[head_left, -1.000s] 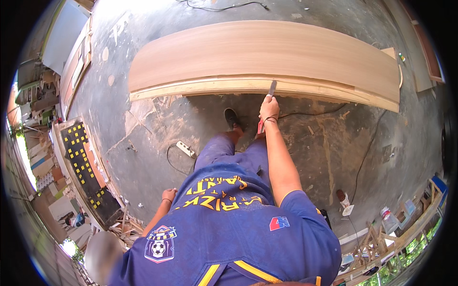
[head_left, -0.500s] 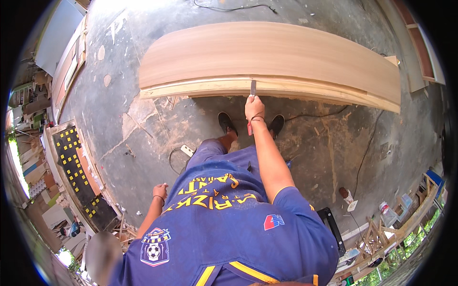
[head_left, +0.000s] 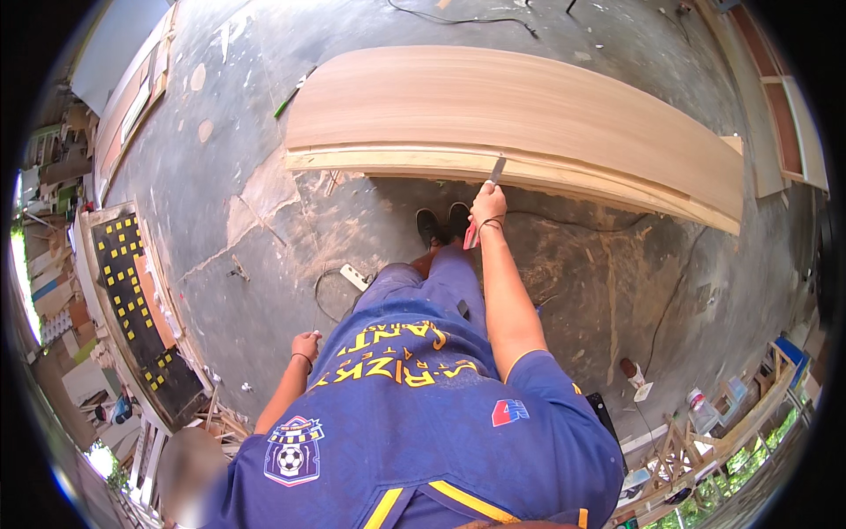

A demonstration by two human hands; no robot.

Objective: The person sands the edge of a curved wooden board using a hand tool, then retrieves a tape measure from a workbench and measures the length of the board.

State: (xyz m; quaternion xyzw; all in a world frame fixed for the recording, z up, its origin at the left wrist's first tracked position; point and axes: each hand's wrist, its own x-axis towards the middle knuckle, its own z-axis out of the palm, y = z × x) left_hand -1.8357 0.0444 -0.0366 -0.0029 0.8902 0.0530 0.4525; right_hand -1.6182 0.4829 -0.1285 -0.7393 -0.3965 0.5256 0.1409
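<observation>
Tool (head_left: 498, 170) juts forward from the outstretched right hand (head_left: 487, 206), fingers closed round it; left hand (head_left: 305, 345) hangs behind, grip unclear.

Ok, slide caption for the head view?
Right hand holding a red-handled tool at a long wooden panel.

Panel (head_left: 493, 101) — beyond the shoes (head_left: 429, 227)

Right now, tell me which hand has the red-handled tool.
The right hand: it grips the tool, blade forward at the near edge of the board. The left hand is beside the body, away from both.
</observation>
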